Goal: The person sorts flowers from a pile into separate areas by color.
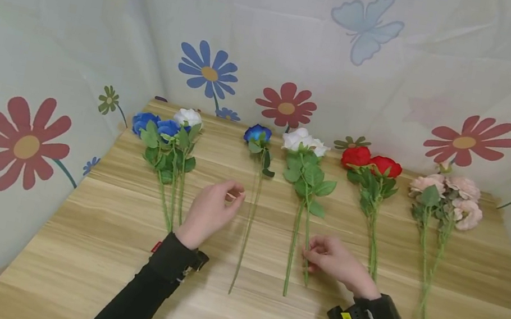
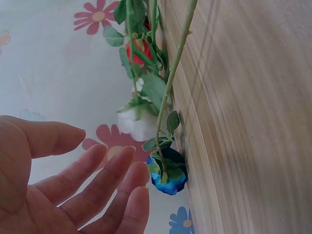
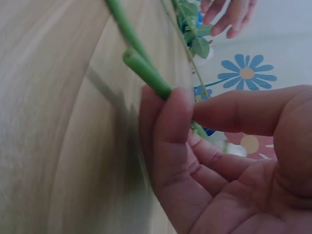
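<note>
My right hand point(image 1: 337, 262) pinches the lower stem of a white rose point(image 1: 320, 148) between thumb and fingers. In the right wrist view the cut end of that green stem point(image 3: 146, 73) pokes out past the fingertips. A second white rose point(image 1: 296, 138) lies beside it, its stem just to the left. My left hand point(image 1: 212, 212) holds nothing, its fingers loosely bent over the table between the left bunch and a single blue rose point(image 1: 257, 134). In the left wrist view the blue rose's bloom point(image 2: 169, 183) shows just beyond the fingertips.
At the left of the wooden table point(image 1: 79, 254) lie two blue roses point(image 1: 145, 123) with a white rose point(image 1: 188, 116). To the right are two red roses point(image 1: 356, 156), then several pale pink flowers point(image 1: 466, 214). A flower-printed cloth point(image 1: 259, 23) hangs behind.
</note>
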`<state>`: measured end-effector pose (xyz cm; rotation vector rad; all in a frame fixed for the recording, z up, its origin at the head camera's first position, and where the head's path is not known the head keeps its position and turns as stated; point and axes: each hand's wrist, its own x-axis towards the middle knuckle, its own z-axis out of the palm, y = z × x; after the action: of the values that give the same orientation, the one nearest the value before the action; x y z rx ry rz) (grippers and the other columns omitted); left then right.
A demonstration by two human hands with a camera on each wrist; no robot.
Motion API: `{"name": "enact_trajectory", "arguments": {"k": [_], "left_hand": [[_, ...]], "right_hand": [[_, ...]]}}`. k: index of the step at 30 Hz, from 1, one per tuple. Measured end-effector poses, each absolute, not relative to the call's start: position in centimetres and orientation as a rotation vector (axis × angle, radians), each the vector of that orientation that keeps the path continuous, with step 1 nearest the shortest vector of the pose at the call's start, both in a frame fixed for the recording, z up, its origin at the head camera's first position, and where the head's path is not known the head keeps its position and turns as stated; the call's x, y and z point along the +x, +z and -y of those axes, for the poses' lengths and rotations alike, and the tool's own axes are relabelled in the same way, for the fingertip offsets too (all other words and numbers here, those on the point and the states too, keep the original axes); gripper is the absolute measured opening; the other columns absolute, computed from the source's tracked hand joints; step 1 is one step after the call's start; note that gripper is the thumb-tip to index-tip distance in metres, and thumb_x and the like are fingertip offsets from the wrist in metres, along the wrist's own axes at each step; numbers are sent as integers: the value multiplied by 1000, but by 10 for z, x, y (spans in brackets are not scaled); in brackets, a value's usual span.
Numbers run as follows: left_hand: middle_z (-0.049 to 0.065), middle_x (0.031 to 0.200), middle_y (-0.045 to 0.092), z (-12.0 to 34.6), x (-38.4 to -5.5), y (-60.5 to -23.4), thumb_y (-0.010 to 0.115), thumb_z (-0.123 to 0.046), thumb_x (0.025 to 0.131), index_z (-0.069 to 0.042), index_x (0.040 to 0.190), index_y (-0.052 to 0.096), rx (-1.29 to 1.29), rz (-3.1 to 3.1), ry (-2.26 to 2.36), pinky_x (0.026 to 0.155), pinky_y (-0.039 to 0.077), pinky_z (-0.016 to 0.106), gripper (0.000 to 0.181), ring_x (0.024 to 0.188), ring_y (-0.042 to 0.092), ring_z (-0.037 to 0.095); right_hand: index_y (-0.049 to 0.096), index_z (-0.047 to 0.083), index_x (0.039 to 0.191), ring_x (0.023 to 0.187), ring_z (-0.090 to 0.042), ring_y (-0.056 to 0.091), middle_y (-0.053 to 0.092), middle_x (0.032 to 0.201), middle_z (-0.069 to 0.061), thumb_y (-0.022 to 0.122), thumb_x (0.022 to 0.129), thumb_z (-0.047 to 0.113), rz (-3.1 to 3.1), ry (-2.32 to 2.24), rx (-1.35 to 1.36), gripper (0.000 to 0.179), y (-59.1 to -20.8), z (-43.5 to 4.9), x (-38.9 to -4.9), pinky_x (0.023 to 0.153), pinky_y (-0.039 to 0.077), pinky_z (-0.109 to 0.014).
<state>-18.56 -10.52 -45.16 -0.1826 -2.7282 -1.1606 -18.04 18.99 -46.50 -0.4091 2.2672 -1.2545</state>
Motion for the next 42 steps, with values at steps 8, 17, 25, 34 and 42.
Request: {"name": "enact_trajectory", "arguments": {"k": [8,17,25,34,42], "left_hand": [[11,109,76,105,-185,-452,60,-21,101,-6,115,72,-188,2735,-1156,84,59,41,24,95,73,25],[11,109,76,105,-186,-450,61,-21,100,-6,115,72,-182,2745,-1144,84,59,41,24,96,73,26],[11,109,76,104,-185,-449,61,-20,100,-6,115,72,-190,2748,-1146,85,58,41,23,98,72,26],[12,109,76,105,-185,-449,61,-19,100,-4,115,72,-204,2738,-1145,86,57,43,24,99,72,27],[12,109,76,106,-186,-451,60,-19,100,-5,114,72,-202,2741,-1156,87,57,43,23,100,71,28]], "right_hand": [[61,-5,96,60,-13,66,66,75,-9,60,96,7,-2391,-1082,-371,12,-466,-185,-181,59,52,-26],[66,-2,96,56,-15,61,64,70,-5,62,98,17,-2584,-887,-385,19,-460,-178,-184,57,47,-28],[52,-8,125,56,-13,47,53,68,-1,72,91,25,-2791,-823,-347,51,-460,-161,-189,53,38,-27],[35,-12,144,59,-17,46,46,69,-1,75,81,13,-2803,-770,-309,79,-466,-145,-193,53,37,-28],[34,-13,144,57,-17,48,46,67,-2,73,81,6,-2813,-791,-280,77,-473,-145,-195,51,38,-27]]}}
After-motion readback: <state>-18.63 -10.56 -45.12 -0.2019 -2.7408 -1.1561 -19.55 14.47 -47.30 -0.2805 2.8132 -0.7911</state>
